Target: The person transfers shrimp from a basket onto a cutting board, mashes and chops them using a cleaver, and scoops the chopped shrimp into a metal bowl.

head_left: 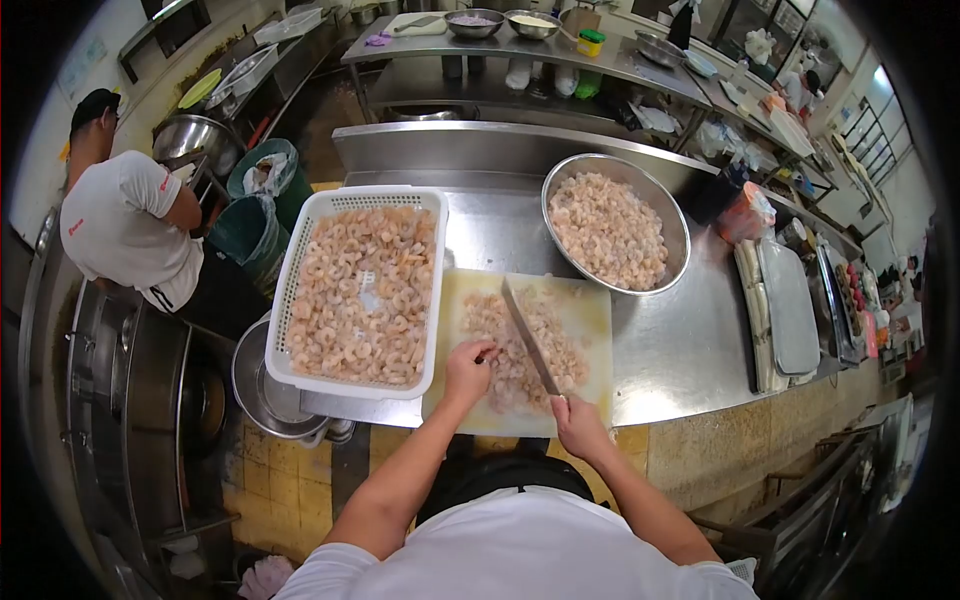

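My right hand grips a large knife, its long blade slanting up and left over the cutting board. Chopped shrimp lie in a loose pile on the pale cutting board, on both sides of the blade. My left hand is at the pile's left edge with its fingers curled in; what they hold, if anything, is hidden. Left of the board stands a white perforated basket of whole peeled shrimp. Beyond the board's right corner sits a steel bowl heaped with shrimp pieces.
The steel table has a raised back edge. Folded cloths and a grey tray lie at its right. A steel pot stands below the basket. A co-worker stands at the left near green bins.
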A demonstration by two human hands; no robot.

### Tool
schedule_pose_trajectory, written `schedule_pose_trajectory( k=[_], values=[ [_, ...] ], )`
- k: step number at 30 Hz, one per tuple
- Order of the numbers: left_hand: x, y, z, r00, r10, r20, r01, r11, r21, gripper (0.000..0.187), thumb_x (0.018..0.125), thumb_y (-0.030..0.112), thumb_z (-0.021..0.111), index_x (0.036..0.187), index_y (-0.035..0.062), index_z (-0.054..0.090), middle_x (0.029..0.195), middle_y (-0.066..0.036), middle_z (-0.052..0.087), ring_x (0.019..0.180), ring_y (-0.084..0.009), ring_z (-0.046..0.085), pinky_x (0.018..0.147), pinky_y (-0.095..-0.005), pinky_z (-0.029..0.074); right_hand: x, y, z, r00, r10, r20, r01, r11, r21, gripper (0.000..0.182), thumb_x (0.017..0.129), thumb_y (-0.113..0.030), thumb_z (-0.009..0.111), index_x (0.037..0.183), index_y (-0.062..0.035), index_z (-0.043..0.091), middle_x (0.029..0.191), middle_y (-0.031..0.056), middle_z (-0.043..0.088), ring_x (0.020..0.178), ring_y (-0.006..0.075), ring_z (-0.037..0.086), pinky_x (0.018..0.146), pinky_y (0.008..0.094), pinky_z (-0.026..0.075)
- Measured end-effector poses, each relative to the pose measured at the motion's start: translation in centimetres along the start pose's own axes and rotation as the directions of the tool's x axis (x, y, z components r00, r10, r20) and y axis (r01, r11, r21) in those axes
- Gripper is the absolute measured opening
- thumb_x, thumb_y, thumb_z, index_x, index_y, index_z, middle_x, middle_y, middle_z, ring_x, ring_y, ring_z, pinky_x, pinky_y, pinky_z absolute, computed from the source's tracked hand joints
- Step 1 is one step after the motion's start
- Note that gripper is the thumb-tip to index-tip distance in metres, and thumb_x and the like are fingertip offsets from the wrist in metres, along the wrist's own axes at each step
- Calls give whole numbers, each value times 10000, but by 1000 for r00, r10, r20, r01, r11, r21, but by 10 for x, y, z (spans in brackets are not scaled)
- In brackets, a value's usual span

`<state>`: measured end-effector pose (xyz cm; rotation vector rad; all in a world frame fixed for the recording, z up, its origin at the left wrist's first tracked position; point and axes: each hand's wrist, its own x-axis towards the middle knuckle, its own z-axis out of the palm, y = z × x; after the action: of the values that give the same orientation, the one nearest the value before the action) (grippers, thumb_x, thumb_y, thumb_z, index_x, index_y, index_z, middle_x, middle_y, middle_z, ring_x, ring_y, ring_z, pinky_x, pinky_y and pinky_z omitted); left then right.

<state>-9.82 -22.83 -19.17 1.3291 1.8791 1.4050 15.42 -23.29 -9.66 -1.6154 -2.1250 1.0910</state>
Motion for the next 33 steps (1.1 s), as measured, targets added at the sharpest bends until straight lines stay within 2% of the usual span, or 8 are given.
schedule_pose_trajectory(
  k=[4, 7, 10, 13, 16, 19, 22, 33],
  values=[
    [-7, 4, -3, 990, -134, -38, 122, 966, -229, 105, 925, -12, 744, 1023, 10, 774, 1068, -124, 754, 985, -223, 731, 783, -330, 591, 2, -24, -19, 993, 93, 71, -97, 993, 61, 439, 1093, -352, 566, 1004, 65, 670, 775, 328, 653, 749, 520, 667, 692, 535, 514],
    [-16, 5, -16, 988, 0, -153, -21, 991, -135, 136, 930, -18, 744, 1065, 0, 745, 1093, -110, 714, 916, -195, 708, 749, -309, 581, -13, -50, -27, 999, 39, 26, -42, 993, 113, 479, 1107, -365, 554, 924, 71, 637, 745, 291, 652, 685, 453, 658, 651, 496, 498],
    [-28, 3, -27, 990, -93, -103, 85, 994, -75, 178, 934, -22, 734, 1107, 12, 720, 1054, -94, 667, 843, -165, 664, 727, -295, 562, -14, -35, 3, 997, -74, -6, 74, 995, 73, 470, 1107, -360, 557, 934, 69, 640, 736, 290, 651, 673, 448, 661, 636, 499, 494],
    [-33, -10, -24, 987, -133, -90, 121, 985, -125, 179, 942, -15, 727, 1116, 23, 711, 989, -78, 641, 797, -150, 626, 707, -291, 543, -3, -22, 25, 999, -18, 32, 20, 998, -66, 462, 1088, -359, 581, 939, 71, 656, 809, 347, 671, 779, 544, 673, 692, 570, 514],
    [-33, -13, -27, 993, -80, -86, 73, 993, -89, 186, 933, 11, 748, 1115, 28, 716, 980, -78, 645, 785, -164, 634, 692, -309, 542, -9, -51, 2, 992, 68, 102, -71, 997, 32, 468, 1088, -359, 581, 930, 75, 656, 809, 361, 667, 803, 558, 672, 713, 590, 512],
    [-37, 7, -38, 979, -201, -34, 201, 979, -12, 246, 899, 30, 793, 1135, 15, 725, 910, -74, 642, 749, -167, 635, 680, -311, 540, -26, -67, -4, 996, 42, 78, -49, 994, 95, 480, 1087, -373, 582, 937, 76, 663, 815, 363, 668, 816, 566, 670, 719, 599, 510],
    [-46, 0, -40, 994, -100, -48, 102, 994, 35, 269, 901, 57, 800, 1154, 10, 722, 880, -82, 635, 719, -172, 637, 664, -323, 542, -17, -29, 34, 998, 6, 63, -4, 999, -43, 465, 1088, -364, 584, 957, 76, 662, 817, 357, 669, 806, 560, 670, 692, 585, 509],
    [-48, 12, -49, 973, -170, 155, 143, 975, 172, 431, 880, 128, 824, 1269, -5, 694, 966, -155, 703, 819, -276, 702, 773, -407, 589, -23, -30, 40, 999, 23, 43, -26, 997, 69, 456, 1086, -354, 589, 949, 77, 654, 801, 353, 662, 765, 555, 659, 660, 570, 497]
  ],
)
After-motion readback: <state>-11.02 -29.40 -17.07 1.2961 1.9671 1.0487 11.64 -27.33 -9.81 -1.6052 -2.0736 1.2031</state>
